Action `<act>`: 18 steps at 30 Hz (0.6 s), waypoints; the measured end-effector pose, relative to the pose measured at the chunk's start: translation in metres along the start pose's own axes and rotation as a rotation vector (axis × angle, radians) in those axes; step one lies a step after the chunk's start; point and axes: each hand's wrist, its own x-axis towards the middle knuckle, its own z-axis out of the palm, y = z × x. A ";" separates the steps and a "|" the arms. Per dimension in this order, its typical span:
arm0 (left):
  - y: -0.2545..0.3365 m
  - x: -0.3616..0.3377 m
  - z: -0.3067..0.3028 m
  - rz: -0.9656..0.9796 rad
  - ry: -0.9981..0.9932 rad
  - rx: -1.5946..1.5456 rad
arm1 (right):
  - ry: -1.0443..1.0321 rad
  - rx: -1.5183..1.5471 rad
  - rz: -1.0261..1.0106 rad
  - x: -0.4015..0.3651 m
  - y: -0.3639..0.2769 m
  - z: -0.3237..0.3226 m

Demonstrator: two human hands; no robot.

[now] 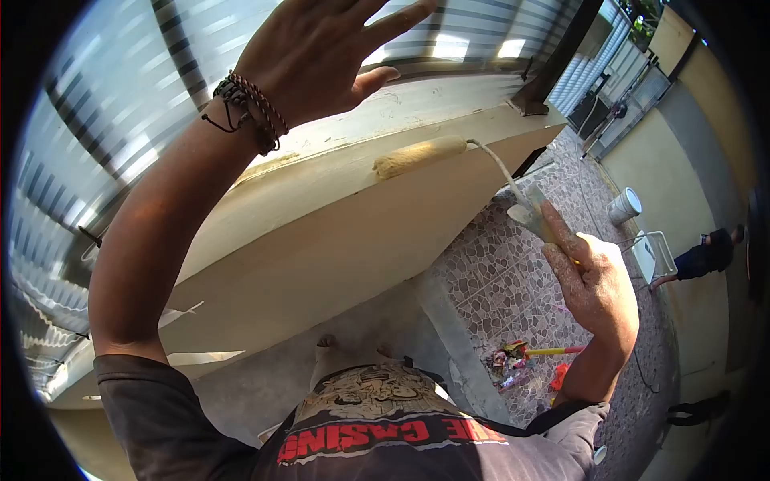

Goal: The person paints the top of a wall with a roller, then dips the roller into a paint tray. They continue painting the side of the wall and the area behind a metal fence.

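My right hand (597,280), spotted with pale paint, is wrapped around the handle of a paint roller (421,156). The roller's fuzzy yellowish sleeve lies against the upper part of a cream beam (337,220), and its bent wire frame runs back to my grip. Raised high at the top of the view, my left hand (321,56) has its fingers spread and holds nothing. It overlaps the corrugated roof sheets (104,104) here, with braided bracelets (249,108) around the wrist.
Below lies a stone-patterned floor (497,272) with a pile of litter (507,361) beside a red-and-yellow stick (553,350). A white bucket (624,206) and a white chair (646,256) stand at right, near a person in dark clothes (710,255). A dark metal post (541,84) meets the beam.
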 end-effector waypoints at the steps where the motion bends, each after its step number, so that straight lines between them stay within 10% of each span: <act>1: 0.001 0.000 -0.002 -0.003 0.001 0.003 | 0.027 -0.013 -0.010 -0.008 0.000 -0.001; 18: 0.007 0.004 0.004 -0.061 -0.100 -0.030 | -0.071 0.014 0.166 0.047 0.029 -0.016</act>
